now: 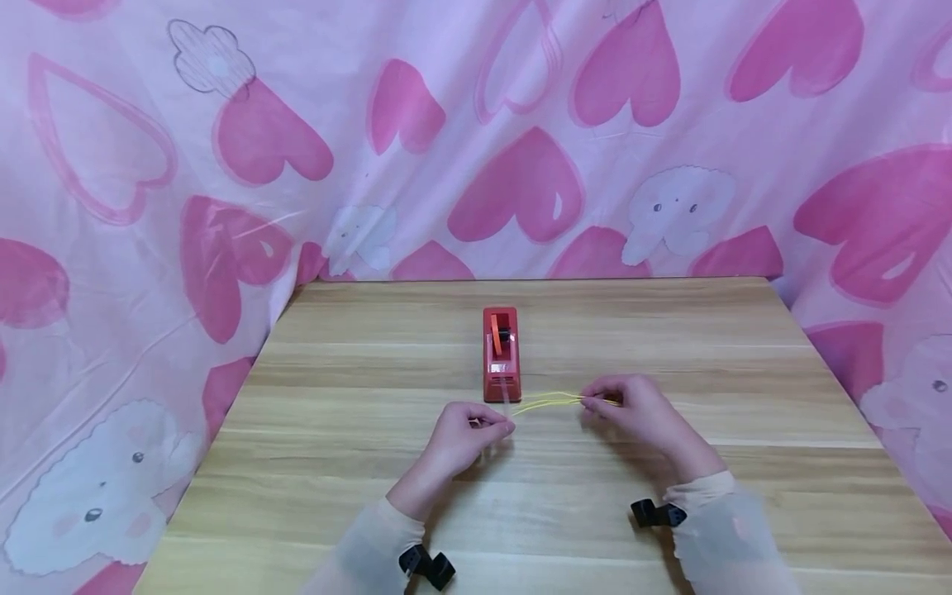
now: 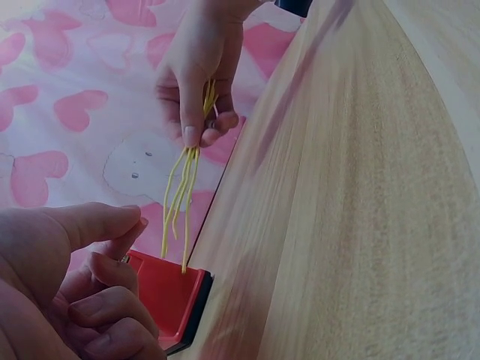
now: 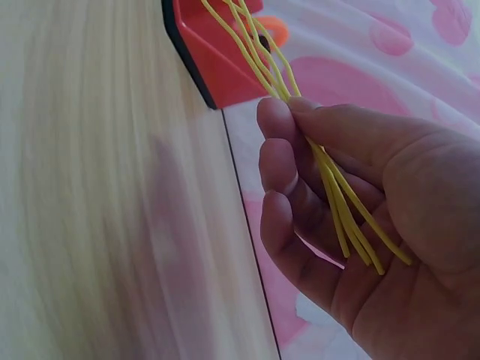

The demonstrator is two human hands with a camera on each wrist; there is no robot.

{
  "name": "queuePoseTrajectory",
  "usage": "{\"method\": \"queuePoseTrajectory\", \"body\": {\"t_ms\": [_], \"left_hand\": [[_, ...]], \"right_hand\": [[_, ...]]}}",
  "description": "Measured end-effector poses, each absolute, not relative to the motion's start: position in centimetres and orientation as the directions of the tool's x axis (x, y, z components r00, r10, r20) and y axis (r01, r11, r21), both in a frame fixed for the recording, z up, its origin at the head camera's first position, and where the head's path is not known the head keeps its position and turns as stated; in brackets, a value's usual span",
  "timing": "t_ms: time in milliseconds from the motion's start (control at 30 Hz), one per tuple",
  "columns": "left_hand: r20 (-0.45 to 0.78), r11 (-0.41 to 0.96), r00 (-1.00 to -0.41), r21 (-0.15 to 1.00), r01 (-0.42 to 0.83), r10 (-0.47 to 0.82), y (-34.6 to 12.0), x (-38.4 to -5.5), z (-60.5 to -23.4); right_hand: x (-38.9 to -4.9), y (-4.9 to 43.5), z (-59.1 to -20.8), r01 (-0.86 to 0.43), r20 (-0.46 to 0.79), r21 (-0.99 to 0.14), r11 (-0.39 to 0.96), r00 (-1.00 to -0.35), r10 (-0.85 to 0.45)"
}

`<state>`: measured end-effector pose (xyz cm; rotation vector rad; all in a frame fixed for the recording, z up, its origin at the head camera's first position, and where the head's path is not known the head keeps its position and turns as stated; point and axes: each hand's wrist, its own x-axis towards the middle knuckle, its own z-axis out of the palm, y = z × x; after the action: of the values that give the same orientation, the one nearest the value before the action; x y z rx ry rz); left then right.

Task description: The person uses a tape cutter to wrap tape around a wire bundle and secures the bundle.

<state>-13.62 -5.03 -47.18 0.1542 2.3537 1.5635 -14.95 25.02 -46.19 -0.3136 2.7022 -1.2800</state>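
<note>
1. Wooden tabletop (image 1: 372, 496) against a pink heart-print cloth (image 1: 149, 165); a red tape dispenser (image 1: 502, 364) stands at frame centre.
2. Right hand (image 1: 640, 413): fingers (image 3: 285, 150) pinch a bundle of yellow strands (image 1: 550, 402), right of centre.
3. Left hand (image 1: 464, 434): fingers pinched just below the dispenser; what they hold is too faint to tell, possibly clear tape.
4. Risk: a loosened pinch would likely let the strands fan apart.

tape dispenser (image 3: 214, 56) cut off at top edge, left hand (image 2: 67, 292) cropped, tabletop (image 3: 97, 225) blurred
</note>
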Motion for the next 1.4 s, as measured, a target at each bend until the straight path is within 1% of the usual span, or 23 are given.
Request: {"method": "queuePoseTrajectory", "body": {"t_ms": [433,567,733,1167,1400], "left_hand": [[-0.166,0.385,-0.951,0.921,-0.055,0.262,-4.8,-13.7,-47.1],[-0.156,0.393,-0.954,0.919,-0.045,0.256,-4.9,-13.6,-47.0],[-0.163,0.39,-0.956,0.919,-0.057,0.244,-5.2,-13.6,-47.1],[-0.172,0.377,-0.952,0.924,-0.067,0.252,-5.4,-13.5,-47.1],[-0.141,0.361,-0.956,0.932,-0.039,0.259,-5.6,-13.5,-47.5]], "right_hand": [[-15.8,19.9,-46.7,-0.137,-0.068,-0.768,0.626,-0.954,-0.293],[-15.9,18.5,-46.9,-0.153,-0.057,-0.778,0.609,-0.948,-0.312],[-16.1,17.1,-46.8,-0.123,-0.079,-0.802,0.584,-0.948,-0.308],[-16.3,16.1,-46.9,-0.128,-0.049,-0.816,0.564,-0.957,-0.287],[-16.2,15.8,-46.7,-0.121,-0.039,-0.852,0.51,-0.956,-0.292]]}}
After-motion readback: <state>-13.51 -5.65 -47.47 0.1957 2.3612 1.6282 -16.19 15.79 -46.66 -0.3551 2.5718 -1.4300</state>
